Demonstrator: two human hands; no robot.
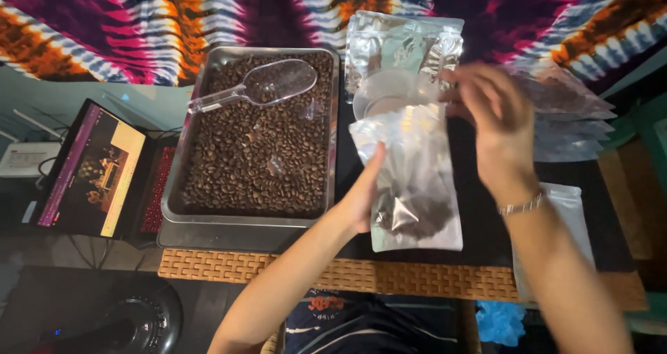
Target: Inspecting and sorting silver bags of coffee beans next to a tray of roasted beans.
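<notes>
Leftmost on our table, a laptop (97, 170) glows beside the metal tray of coffee beans (257, 138), clear scoop (260, 86) resting ready. Our left hand (365, 194) grips the foil pouch (410, 180) upright so its beans stay in; our right hand (493, 114), blurred, fingers loosely spread, holds nothing we can make out.

My left hand (365, 191) extends forward from a bare forearm, thumb raised, palm facing right. My right hand (493, 114) is held higher and further forward, motion-blurred, fingers (462, 83) spread and curled leftward. A thin bracelet circles my right wrist.
</notes>
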